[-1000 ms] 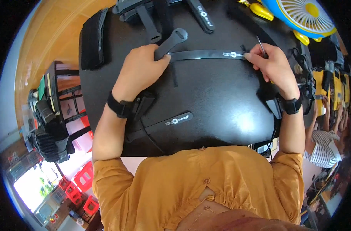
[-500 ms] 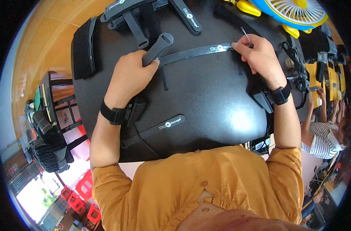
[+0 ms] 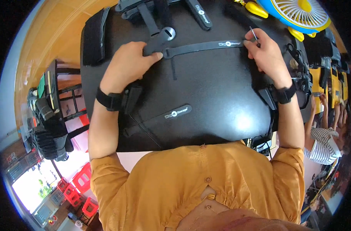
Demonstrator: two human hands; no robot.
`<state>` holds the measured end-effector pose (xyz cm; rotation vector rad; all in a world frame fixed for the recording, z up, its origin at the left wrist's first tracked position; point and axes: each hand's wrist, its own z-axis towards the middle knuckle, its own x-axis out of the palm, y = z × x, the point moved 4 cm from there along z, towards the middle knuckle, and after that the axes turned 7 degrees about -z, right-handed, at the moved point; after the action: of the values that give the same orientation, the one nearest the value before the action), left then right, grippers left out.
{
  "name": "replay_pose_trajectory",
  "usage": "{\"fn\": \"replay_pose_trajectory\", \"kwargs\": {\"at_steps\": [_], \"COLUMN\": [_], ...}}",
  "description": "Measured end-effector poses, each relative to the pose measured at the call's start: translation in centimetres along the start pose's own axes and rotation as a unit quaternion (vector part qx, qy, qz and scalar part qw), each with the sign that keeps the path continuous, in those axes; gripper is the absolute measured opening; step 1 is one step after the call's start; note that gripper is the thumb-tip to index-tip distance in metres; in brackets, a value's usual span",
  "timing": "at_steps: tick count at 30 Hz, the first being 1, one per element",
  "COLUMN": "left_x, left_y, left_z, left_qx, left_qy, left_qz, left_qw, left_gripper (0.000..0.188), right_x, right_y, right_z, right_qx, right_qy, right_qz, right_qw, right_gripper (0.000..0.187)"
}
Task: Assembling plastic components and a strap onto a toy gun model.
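Observation:
A long dark grey strap (image 3: 200,47) with white print stretches sideways across the black table between my hands. My left hand (image 3: 127,63) is closed on a short piece of grey strap with a slotted, rounded end (image 3: 168,34), which shines in the light. Its thumb tip reaches the left end of the long strap, where a loop shows. My right hand (image 3: 268,54) pinches at the strap's right end. A thin metal-tipped tool (image 3: 254,34) sticks up from its fingers; the kind is unclear. Nearer my body, another printed strap (image 3: 178,112) lies flat.
More straps (image 3: 148,17) are heaped at the back left, beside a folded black band (image 3: 94,36). A blue and yellow fan (image 3: 295,17) stands back right. Dark scissors-like handles (image 3: 293,50) lie by the right edge. Red stools (image 3: 83,177) stand lower left; another person (image 3: 325,144) is at right.
The view has shifted slightly, so the table sits higher and further right. The slotted end in my left hand has tilted and catches light; the long strap's left loop is now uncovered.

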<state>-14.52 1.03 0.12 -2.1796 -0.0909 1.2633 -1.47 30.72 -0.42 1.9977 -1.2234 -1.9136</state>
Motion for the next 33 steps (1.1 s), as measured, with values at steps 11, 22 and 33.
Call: {"fn": "replay_pose_trajectory", "kwargs": {"at_steps": [11,22,33], "left_x": [-0.5,2.6,1.5], "left_y": [0.2,2.0,0.6], "left_z": [-8.6,-11.6,-7.3], "left_qx": [0.295,0.214,0.004], "left_qy": [0.108,0.103,0.164], "left_qz": [0.023,0.028,-0.203], "left_qw": [0.949,0.971,0.965], "left_gripper": [0.029,0.029,0.019], "right_x": [7.5,7.1,1.6], "right_y": [7.7,7.0,1.6], "right_z": [-9.8,-9.3,-6.0], "right_qx": [-0.421,-0.407,-0.241], "right_qy": [0.107,0.145,0.096], "right_qz": [-0.068,-0.040,0.047], "right_qw": [0.898,0.901,0.965], "right_gripper": [0.015,0.012,0.022]}}
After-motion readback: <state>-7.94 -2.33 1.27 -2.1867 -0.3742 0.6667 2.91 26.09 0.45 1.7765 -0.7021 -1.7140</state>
